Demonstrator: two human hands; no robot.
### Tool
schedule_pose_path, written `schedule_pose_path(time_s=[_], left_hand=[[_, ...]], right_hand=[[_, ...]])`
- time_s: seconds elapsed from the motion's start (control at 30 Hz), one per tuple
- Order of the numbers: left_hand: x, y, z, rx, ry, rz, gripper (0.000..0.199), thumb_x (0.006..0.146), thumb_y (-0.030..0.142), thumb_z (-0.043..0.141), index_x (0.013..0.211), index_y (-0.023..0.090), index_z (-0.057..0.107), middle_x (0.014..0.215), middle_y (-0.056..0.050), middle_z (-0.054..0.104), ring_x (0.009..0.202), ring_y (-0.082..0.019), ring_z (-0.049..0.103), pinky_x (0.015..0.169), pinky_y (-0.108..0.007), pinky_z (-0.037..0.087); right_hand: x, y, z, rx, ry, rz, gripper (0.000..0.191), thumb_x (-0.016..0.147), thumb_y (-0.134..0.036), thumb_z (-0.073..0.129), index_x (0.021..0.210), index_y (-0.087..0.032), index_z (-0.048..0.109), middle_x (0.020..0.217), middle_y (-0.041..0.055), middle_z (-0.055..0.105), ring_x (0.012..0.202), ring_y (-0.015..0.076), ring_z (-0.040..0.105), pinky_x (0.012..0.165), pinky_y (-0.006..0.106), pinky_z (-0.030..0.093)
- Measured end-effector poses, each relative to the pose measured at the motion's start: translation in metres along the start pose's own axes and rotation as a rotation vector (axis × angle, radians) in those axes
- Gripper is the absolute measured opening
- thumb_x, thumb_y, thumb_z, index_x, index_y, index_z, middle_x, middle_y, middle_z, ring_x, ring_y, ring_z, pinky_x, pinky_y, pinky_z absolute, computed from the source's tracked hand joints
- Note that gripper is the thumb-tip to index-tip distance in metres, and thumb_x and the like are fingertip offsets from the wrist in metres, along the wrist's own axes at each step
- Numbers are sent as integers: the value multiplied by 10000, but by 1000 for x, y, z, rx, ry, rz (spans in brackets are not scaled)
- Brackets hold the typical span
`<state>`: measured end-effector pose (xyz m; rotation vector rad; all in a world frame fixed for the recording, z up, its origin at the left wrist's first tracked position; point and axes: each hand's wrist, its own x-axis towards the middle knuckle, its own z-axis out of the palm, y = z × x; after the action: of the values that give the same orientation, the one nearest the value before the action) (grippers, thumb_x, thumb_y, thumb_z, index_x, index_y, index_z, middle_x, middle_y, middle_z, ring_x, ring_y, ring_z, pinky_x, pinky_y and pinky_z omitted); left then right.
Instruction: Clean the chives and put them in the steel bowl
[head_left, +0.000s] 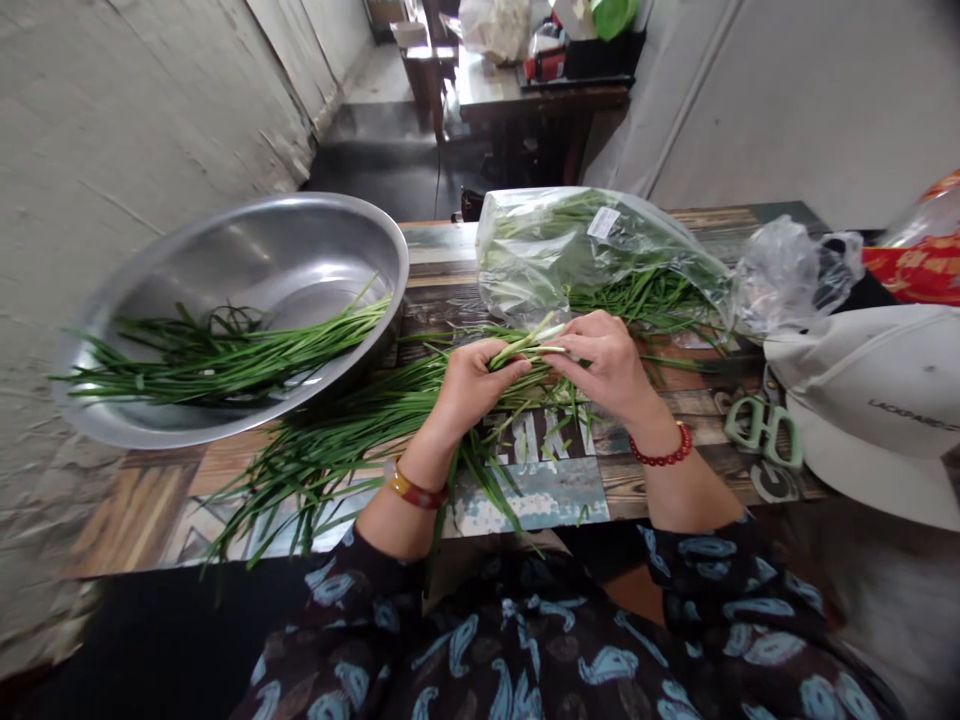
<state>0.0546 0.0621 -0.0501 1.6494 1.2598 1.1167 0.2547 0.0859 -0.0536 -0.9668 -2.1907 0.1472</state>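
Observation:
Near the middle of the table, my left hand (478, 382) is closed around a few green chives, their pale ends pointing right. My right hand (606, 362) pinches the white end of a stalk between thumb and fingers, close to my left hand. Beneath and left of my hands lies a loose spread of chives (337, 430) on the patterned table. More chives (225, 365) rest in a large steel basin (300, 215) at the left. Behind my hands is a clear plastic bag (525, 245) with chives inside, some spilling from its open side.
Green-handled scissors (765, 430) lie on the table (142, 510) at the right, beside a white cap (877, 380). A crumpled plastic bag (787, 270) and a red package (919, 275) sit behind the cap. Another table (491, 90) stands farther back, and a wall borders the left.

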Motion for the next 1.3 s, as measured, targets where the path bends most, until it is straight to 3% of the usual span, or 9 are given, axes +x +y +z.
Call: schedule_pose_path(time_s=[0.2,0.47,0.57,0.67,0.77,0.87,0.97,1.1,1.3], left_hand=[[1,-6,-1,45,84,66,125,771,277,711,735,158,725,732,-29,683,721,-166,616,698,-273,453],[0,-4,2,65,83,30,128,759,271,723,698,159,705,693,-18,664,693,-160,599,664,-263,442],[1,-4,1,42,102,7,141,759,281,714,693,158,698,683,-13,648,667,-152,576,643,-258,429],[1,-6,0,-4,113,-41,165,760,311,712,709,154,696,678,-5,639,641,-141,553,620,-248,417],[2,-9,-2,-30,93,-67,201,770,348,708,733,151,698,676,-5,638,640,-139,549,617,-245,414],[2,-10,-4,-14,59,-56,233,799,376,680,743,150,697,697,-17,652,676,-155,572,644,-255,431],[3,-10,-5,94,7,1,197,821,338,650,772,155,708,748,-31,671,728,-170,589,678,-265,438],[4,-9,-8,221,12,91,190,828,274,637,675,165,669,675,-20,626,683,-151,552,652,-256,410],[4,6,-22,-309,202,-7,218,876,422,632,856,205,624,666,15,611,444,-68,388,434,-215,291]], right_hand=[[-1,-1,11,175,63,137,141,879,-331,660,852,-231,756,856,52,717,851,216,612,804,377,472],[1,-8,31,911,254,618,166,800,-350,718,826,-186,716,774,4,683,693,121,589,686,267,464],[1,5,22,893,426,695,196,818,-383,695,820,-188,683,725,-18,632,616,91,533,624,234,441],[0,23,3,627,540,648,302,912,-440,565,769,-190,652,691,-10,597,613,107,532,622,247,450],[-3,34,-13,242,401,510,347,938,-413,515,706,-195,651,717,30,622,726,171,598,758,333,499],[-3,30,-15,-24,299,346,168,891,-314,578,897,-214,712,962,83,675,962,247,623,917,432,489],[0,17,-8,33,296,234,238,929,-268,512,1084,-243,691,1097,88,661,1021,234,623,895,408,519],[-1,9,6,119,62,101,321,955,-285,495,1241,-231,630,1123,78,693,1000,215,648,888,378,536],[-14,33,21,-78,-203,221,409,930,-265,536,1315,-141,597,1252,155,674,1154,296,620,997,468,491]])
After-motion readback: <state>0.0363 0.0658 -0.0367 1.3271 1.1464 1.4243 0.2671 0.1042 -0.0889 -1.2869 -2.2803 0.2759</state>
